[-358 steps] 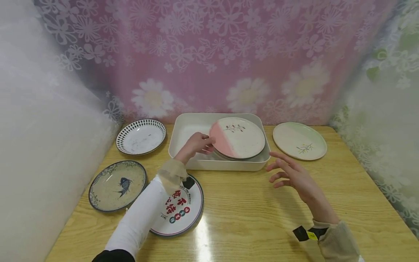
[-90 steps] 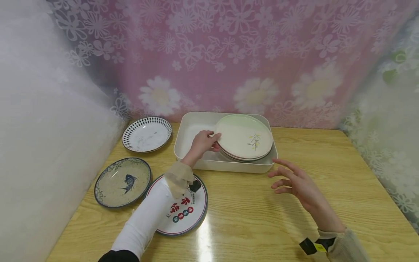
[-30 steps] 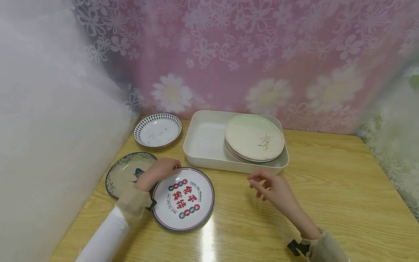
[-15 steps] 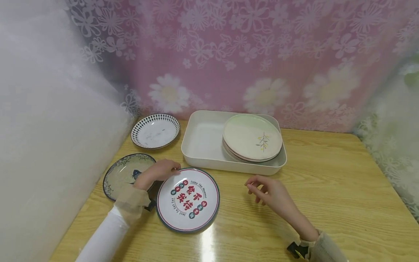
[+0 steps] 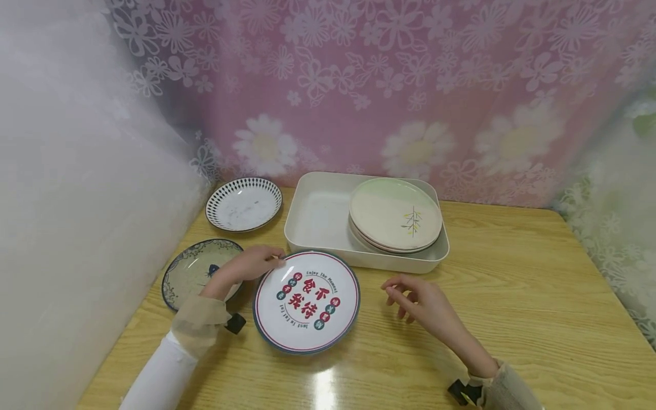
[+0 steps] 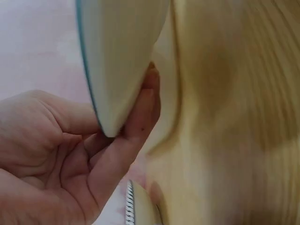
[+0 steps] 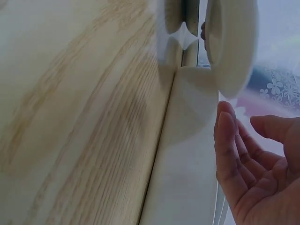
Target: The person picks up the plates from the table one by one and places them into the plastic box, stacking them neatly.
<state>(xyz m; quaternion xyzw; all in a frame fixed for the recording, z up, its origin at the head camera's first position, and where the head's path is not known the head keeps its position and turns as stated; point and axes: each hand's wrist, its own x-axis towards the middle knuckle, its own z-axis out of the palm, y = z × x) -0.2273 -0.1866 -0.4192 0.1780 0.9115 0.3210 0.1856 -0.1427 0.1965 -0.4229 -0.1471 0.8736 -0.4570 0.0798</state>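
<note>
My left hand (image 5: 248,266) pinches a white plate (image 5: 307,302) by its left back rim. Red Chinese characters mark the plate's middle, and a red line and a dark teal edge circle it. In the left wrist view the thumb lies on one side of the plate (image 6: 119,56) and the fingers on its pale underside, held off the table. My right hand (image 5: 427,302) hovers to the plate's right, fingers loosely bent and holding nothing. The right wrist view shows its fingertips close below the plate's pale edge (image 7: 236,47).
Behind stands an off-white tray (image 5: 318,219); a green-edged plate with a twig design (image 5: 392,216) tops the stack in its right half. A black-and-white patterned plate (image 5: 244,204) and a fish plate (image 5: 187,273), partly covered by my left wrist, lie at left.
The green-edged plate went from the table's right onto the stack in the tray. My left hand then moved to the lettered plate and raised it, shifting it right. My right hand came inward.
</note>
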